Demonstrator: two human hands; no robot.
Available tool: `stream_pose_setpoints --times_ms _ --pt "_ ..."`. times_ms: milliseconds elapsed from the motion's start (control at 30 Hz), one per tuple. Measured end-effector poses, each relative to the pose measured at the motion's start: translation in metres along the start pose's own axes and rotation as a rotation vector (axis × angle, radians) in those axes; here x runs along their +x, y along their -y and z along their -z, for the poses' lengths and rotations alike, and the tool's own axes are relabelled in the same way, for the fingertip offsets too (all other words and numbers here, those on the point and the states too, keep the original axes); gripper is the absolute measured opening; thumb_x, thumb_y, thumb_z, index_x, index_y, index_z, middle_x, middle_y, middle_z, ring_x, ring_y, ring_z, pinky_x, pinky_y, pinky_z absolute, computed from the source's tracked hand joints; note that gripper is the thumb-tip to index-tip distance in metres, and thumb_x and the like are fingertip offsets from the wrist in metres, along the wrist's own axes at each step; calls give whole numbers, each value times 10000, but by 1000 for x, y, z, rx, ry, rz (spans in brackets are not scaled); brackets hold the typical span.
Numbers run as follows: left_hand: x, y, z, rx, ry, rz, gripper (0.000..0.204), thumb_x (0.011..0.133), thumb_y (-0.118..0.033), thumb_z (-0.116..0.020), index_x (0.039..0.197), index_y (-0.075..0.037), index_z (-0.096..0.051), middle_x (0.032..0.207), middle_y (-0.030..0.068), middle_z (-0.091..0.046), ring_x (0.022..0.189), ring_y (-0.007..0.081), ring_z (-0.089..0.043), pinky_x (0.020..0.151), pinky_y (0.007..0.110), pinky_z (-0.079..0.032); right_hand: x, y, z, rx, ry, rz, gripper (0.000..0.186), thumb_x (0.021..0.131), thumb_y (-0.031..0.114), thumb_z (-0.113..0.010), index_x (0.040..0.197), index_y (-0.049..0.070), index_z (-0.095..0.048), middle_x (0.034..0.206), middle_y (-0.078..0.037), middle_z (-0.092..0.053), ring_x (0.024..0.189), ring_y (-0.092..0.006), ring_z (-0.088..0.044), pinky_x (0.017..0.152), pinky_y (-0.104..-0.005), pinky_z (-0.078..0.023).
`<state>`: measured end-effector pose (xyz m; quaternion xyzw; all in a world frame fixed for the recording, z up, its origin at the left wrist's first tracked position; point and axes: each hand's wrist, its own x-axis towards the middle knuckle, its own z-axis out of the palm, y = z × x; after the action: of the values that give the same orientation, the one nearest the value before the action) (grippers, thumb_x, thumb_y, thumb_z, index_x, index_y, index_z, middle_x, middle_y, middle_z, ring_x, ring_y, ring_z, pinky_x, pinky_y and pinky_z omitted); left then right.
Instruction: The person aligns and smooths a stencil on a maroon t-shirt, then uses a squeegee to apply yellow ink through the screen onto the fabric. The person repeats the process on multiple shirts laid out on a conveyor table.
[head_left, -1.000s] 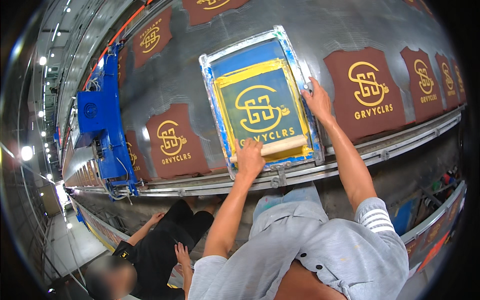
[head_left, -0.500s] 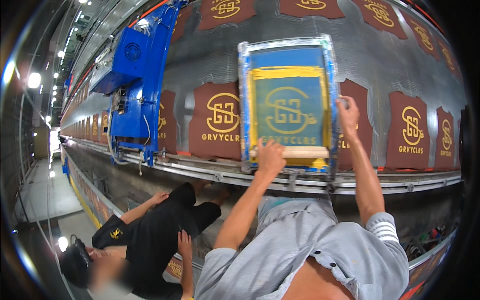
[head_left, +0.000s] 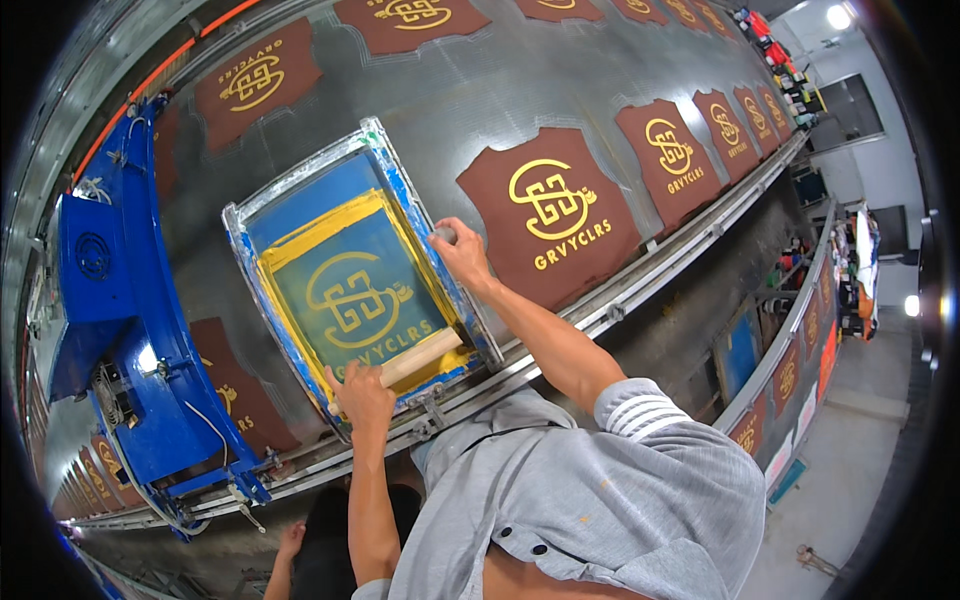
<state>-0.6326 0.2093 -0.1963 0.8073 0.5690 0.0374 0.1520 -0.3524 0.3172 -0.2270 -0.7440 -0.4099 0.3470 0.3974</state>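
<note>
A screen-printing frame with a blue mesh and yellow ink lies on the long dark printing table. Its mesh shows a large letter emblem. My left hand is closed round the left end of a wooden-handled squeegee, which rests across the near end of the mesh. At the frame's right side, my right hand is closed on a small grey grip, partly hidden by the fingers. Right of the frame lies a maroon shirt panel with a yellow print. Another maroon panel shows partly on the left.
A blue machine stands across the table on the left. A metal rail runs along the near edge. Several printed panels line the table's far side and right. A co-worker's hand is low on the left.
My view has turned to the right. The frame has shifted left along the table, nearer the blue machine, uncovering the panel on its right. Both hands keep their hold.
</note>
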Motion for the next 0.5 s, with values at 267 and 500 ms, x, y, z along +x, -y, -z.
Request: stream_pose_setpoints --times_ms 267,500 --pt "-8 25 -4 -31 -17 -36 303 673 -19 -650 954 -68 -753 978 100 -731 1084 294 -626 1089 584 -312 -4 -1 -29 -128 -41 -58 384 858 386 -687 1120 106 -665 767 -196 -692 747 -355 -684 722 -456 -519" --pt "-49 16 -33 -76 -224 -97 398 659 -9 -631 1054 -9 -684 1145 109 -663 1062 297 -629 878 416 -507 -2 15 -30 -208 -46 -116 382 897 467 -652 1110 155 -712 845 -196 -701 824 -351 -689 769 -473 -518"
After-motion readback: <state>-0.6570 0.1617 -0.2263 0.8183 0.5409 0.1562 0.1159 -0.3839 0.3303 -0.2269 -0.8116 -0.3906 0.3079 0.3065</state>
